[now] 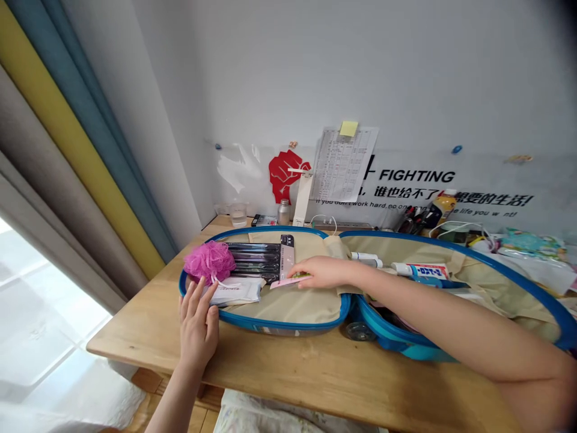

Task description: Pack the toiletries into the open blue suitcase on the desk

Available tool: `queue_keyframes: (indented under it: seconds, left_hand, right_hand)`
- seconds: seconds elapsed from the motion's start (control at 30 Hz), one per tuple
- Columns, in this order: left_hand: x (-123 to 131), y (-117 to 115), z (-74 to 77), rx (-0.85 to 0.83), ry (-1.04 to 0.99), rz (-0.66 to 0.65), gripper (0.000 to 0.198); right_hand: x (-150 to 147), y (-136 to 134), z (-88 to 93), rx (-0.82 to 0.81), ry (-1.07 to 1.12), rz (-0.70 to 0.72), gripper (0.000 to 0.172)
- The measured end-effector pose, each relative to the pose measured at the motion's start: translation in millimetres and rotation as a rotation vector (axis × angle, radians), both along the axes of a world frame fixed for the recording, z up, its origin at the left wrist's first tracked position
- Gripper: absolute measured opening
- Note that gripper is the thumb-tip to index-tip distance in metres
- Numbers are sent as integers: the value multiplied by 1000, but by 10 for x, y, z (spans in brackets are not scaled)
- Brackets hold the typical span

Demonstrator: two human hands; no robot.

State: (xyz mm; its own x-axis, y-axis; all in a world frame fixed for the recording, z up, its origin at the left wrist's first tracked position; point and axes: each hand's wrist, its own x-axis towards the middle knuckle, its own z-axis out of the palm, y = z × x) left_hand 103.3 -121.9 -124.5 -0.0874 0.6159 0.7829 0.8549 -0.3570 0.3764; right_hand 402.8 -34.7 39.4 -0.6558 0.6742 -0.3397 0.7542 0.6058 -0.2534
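An open blue suitcase (288,325) with beige lining lies flat on a wooden desk (288,373). In its left half sit a pink bath pouf (210,260), a black pack of toothbrushes (256,260) and a white packet (237,291). My left hand (198,325) rests open against the suitcase's front left rim, fingers touching the white packet. My right hand (321,272) reaches across into the left half, fingers pinched on a thin pink packet (288,281). A toothpaste tube (421,270) and small white tubes (367,258) lie in the right half.
A curtain with yellow and blue stripes (85,150) hangs at the left. Along the wall stand a glass (238,214), a small metal bottle (283,211), a power strip (342,226), an orange bottle (444,204) and clutter at the right (527,246). The wall carries a paper sheet (342,163).
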Motion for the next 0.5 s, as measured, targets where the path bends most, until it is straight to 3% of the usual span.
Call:
queue_keyframes:
  seconds: [0.23, 0.5]
  left_hand:
    - [10, -6, 15, 9, -2, -4, 43]
    - [-10, -2, -6, 9, 4, -2, 43]
  right_hand:
    - [-284, 93, -312, 38, -74, 28, 42]
    - [-237, 59, -322, 85, -79, 69, 42]
